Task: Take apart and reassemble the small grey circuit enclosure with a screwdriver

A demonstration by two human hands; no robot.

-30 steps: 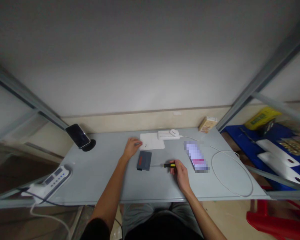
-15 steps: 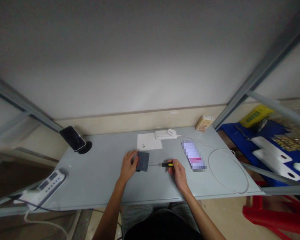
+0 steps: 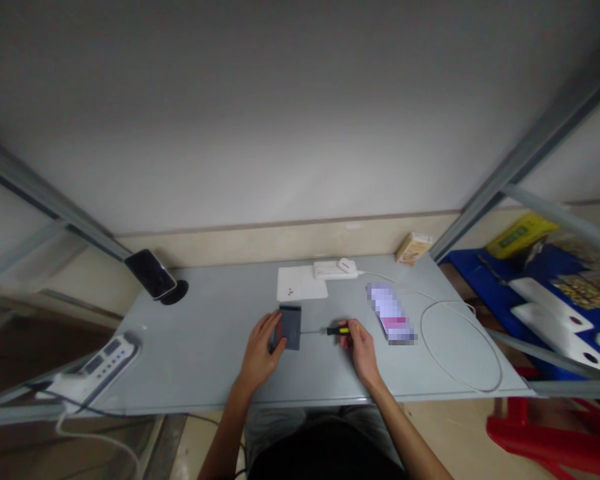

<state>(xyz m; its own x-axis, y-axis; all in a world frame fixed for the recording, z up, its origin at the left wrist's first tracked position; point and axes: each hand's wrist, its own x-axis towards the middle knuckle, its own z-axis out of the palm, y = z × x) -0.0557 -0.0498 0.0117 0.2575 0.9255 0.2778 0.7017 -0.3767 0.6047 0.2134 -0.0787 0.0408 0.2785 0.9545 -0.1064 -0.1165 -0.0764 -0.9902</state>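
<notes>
1 case (image 3: pixel 293 328), 1 screwdriver (image 3: pixel 337 330)

Left hand (image 3: pixel 261 348) holds the case by its left side at the worktop's (image 3: pixel 200 327) middle, nearer than the paper (image 3: pixel 311 285) and its dark bits (image 3: pixel 291 292). Apart from it, right hand (image 3: pixel 361 348) grips the screwdriver, shaft toward the case's right edge; contact is unclear. The step seems to be steadying the case; the next move calls for a firm left hold.

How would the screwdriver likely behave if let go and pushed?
The screwdriver is probably stiff, as its shaft looks straight. It is likely heavier toward the black-and-yellow handle, which is thicker. Being long and narrow, it might roll once the right hand releases it.
</notes>
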